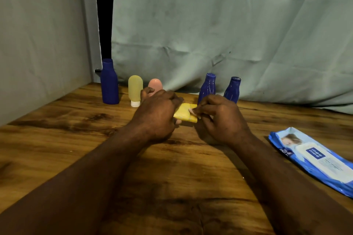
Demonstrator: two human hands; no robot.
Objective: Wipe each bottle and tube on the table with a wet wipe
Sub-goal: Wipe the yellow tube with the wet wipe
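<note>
2 hands on flat yellow folded wipe: left hand grip curled round it, right hand pinching edge

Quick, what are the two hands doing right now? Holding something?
Left hand: closed, gripping one end of the yellow folded wipe.
Right hand: closed, pinching its other end.

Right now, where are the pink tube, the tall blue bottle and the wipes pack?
pink tube (155, 84), head view, rounded top.
tall blue bottle (109, 87), head view, middle body.
wipes pack (324, 162), head view, white label.
</note>
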